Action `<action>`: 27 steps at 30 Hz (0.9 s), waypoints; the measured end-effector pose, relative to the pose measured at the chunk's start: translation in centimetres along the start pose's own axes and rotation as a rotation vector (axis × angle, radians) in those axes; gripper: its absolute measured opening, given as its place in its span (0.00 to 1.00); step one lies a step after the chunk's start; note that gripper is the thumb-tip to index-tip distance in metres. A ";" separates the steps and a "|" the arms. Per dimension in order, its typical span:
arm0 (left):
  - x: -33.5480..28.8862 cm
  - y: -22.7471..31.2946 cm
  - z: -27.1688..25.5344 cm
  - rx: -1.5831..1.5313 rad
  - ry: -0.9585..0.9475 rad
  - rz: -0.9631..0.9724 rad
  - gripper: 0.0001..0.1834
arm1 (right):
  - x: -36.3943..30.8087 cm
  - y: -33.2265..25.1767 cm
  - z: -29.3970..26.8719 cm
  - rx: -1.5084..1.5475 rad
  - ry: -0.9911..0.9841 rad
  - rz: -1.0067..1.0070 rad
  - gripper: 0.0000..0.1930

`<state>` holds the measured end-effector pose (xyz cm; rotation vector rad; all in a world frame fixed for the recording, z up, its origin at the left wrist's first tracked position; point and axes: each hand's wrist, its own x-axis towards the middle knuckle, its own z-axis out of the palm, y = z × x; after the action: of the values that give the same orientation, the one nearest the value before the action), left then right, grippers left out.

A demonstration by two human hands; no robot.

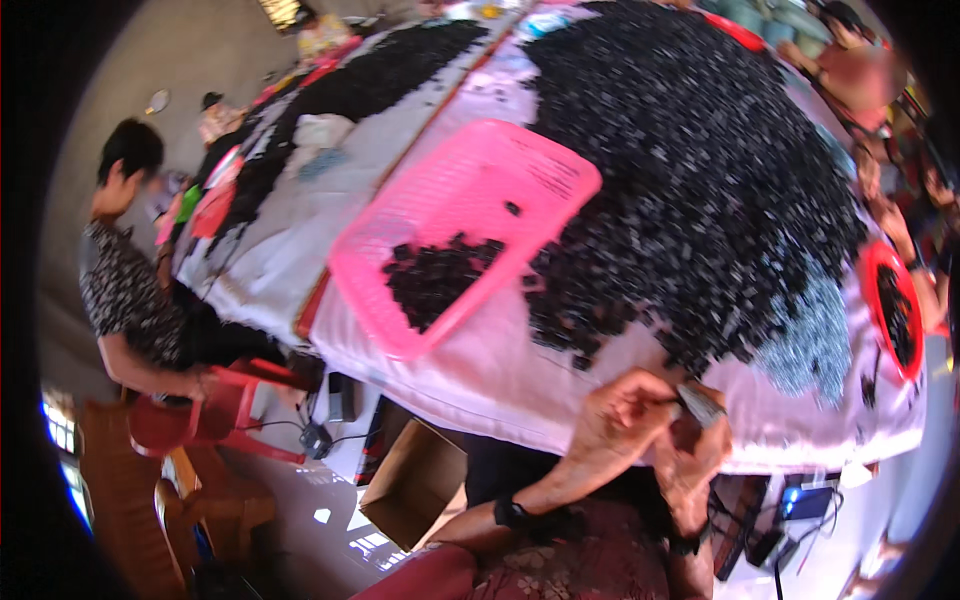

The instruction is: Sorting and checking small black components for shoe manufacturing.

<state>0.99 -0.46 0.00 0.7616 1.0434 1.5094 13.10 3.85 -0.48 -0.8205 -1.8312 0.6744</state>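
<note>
At the table's near edge, my hands are close together. My left hand [622, 420] has its fingers curled in a pinch, fingertips at the edge of a small dark grey piece [703, 405]. My right hand [695, 455] is closed around that piece, thumb and fingers bent; its exact kind is too small to tell. Just beyond them spreads a large heap of small black pieces [680, 180]. A pink plastic basket [385, 338], left of the heap, holds a smaller pile of black pieces [440, 280] and one loose piece apart from it.
Blue-grey netting [808, 345] and a red bowl [868, 280] of black pieces lie to the right. Another black heap [390, 70] covers the far left table. A person [135, 270] sits left near a red plastic chair [225, 408]. A cardboard box [415, 480] stands on the floor.
</note>
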 end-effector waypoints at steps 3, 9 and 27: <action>-0.6 0.9 0.2 0.030 0.040 0.027 0.07 | 0.7 -1.3 -1.5 -0.010 -0.062 -0.019 0.24; -1.4 7.1 -2.8 0.769 0.527 0.761 0.10 | 0.3 1.8 -3.4 0.097 0.270 0.299 0.18; -0.4 4.0 -5.1 1.146 0.401 0.446 0.10 | 0.4 2.5 -2.9 0.140 0.257 0.334 0.09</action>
<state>-5.12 -2.01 1.61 1.5848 2.2122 1.3601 16.23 5.99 -1.06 -1.0777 -1.4141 0.8551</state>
